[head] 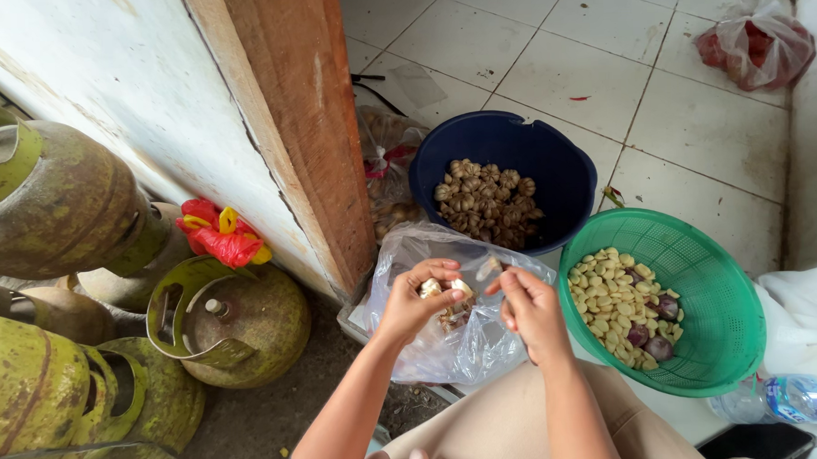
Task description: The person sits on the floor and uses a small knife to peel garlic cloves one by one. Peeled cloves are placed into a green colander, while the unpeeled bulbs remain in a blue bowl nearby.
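My left hand [416,302] grips a pale garlic clove [430,288] at its fingertips. My right hand [531,308] is beside it, fingers pinched on a thin bit of skin pulled off the clove. Both hands hover over a clear plastic bag [449,346] holding peel scraps. A green mesh basket [732,300] to the right contains several peeled cloves and a few purple shallots. A dark blue bucket [551,166] behind the bag holds unpeeled garlic.
Several green gas cylinders [240,321] stand at the left by a white wall and a wooden post [301,125]. A water bottle [790,399] and white cloth [805,302] lie at the right. A bag of red things [760,45] sits on the tiled floor.
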